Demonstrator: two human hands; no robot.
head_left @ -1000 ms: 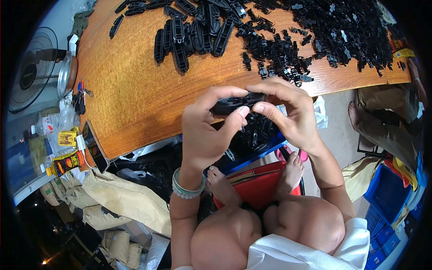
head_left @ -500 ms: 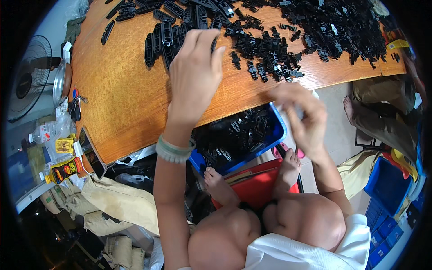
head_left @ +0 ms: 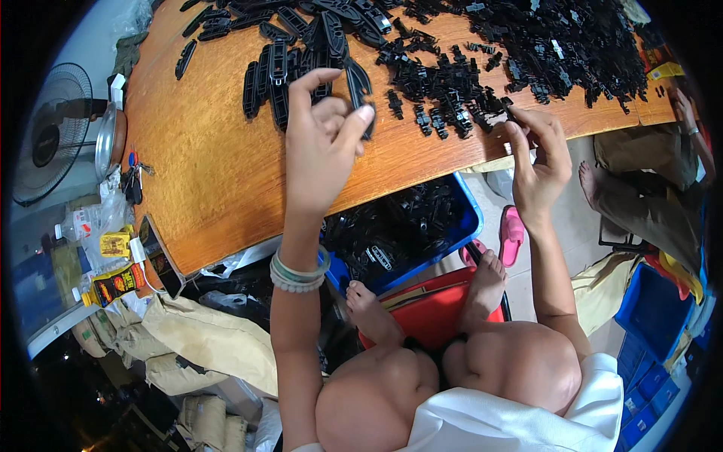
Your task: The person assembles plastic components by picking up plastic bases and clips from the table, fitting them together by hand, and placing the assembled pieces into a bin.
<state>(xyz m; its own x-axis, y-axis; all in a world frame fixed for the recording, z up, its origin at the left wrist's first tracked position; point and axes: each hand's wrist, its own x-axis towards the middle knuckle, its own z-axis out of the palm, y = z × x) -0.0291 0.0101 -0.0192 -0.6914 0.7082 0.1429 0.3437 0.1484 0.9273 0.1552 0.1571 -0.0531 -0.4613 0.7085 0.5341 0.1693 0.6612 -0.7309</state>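
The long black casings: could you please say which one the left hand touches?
The curved casing under the left hand's thumb, nearest the table's front edge; other tabletop casings lie farther back.

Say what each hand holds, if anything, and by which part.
Left hand: long black piece, thumb toward its lower end, forefinger near its top. Right hand: apparently a small black piece at the fingertips; gripped part unclear.

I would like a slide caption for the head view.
Above a brown wooden table, the left hand holds a long, curved black part, with the right hand at small, black, clip-shaped parts.
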